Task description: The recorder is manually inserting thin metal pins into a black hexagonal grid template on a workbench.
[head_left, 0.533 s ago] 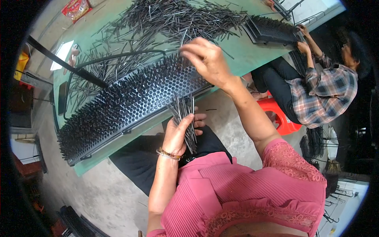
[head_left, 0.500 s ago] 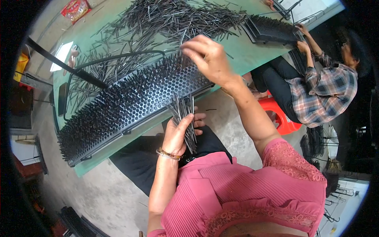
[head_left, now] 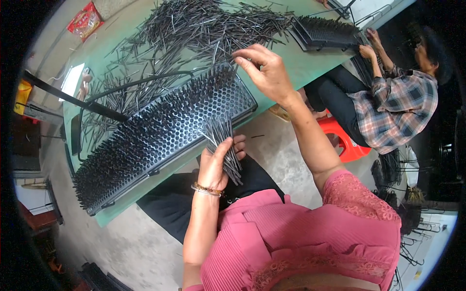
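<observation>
A bundle of thin dark strips [head_left: 221, 133] is gripped in my left hand [head_left: 216, 162], its ends fanning out over the near edge of a long, black perforated panel [head_left: 187, 131]. Short dark strips stand upright in many of the panel's holes, densest along the far side and at the left end. Bare holes show along the near side and toward the right. My right hand [head_left: 267, 72] hovers at the panel's far right corner, thumb and forefinger brought together in a pinch. Whatever lies between those fingertips is too small to make out.
A large pile of loose strips [head_left: 194, 29] covers the far part of the green table [head_left: 272, 89]. A black bar [head_left: 73, 97] crosses at the left. On the right, a person in a plaid shirt [head_left: 405, 109] works at a second bristled panel [head_left: 330, 34]. A red stool [head_left: 342, 140] stands below.
My right hand has shifted slightly right, off the panel's corner, uncovering its right end. The left hand stays near its place with the bundle; the view has turned a little.
</observation>
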`<state>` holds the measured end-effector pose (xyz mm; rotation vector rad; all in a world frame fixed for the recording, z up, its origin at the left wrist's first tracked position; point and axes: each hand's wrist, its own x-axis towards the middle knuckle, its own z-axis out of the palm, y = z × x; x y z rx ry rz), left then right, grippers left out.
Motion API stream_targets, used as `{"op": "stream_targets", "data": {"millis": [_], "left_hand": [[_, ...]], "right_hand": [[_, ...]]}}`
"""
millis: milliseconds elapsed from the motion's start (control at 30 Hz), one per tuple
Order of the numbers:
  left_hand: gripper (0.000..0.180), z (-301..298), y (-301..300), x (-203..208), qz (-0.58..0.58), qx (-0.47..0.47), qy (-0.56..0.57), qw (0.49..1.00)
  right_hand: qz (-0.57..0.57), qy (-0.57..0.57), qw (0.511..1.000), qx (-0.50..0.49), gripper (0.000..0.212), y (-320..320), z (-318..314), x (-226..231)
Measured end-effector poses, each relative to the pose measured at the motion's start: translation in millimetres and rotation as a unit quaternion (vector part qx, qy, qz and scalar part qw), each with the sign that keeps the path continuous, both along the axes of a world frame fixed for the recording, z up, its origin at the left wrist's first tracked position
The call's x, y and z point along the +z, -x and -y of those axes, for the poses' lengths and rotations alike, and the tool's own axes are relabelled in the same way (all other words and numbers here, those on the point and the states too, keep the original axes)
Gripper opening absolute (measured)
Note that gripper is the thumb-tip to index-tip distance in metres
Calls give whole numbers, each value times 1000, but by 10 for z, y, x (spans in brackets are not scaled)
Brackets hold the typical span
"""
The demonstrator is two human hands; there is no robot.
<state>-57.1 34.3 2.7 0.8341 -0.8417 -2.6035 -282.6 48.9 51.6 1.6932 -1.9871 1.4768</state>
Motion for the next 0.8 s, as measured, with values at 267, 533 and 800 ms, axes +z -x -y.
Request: {"op": "stream_targets", "data": {"millis": [267, 533, 800], "left_hand": [[28, -1, -35, -27, 13, -1, -14, 1000], [29, 6, -98, -59, -17, -17, -63, 998], [30, 22, -148, -46, 30, -22, -23, 999]], "right_hand": [[-32, 20, 999, -17, 11, -15, 16, 13], [-101, -17, 995, 22, 15, -59, 22, -92], [-108, -40, 993, -14, 17, -153, 36, -123]]}}
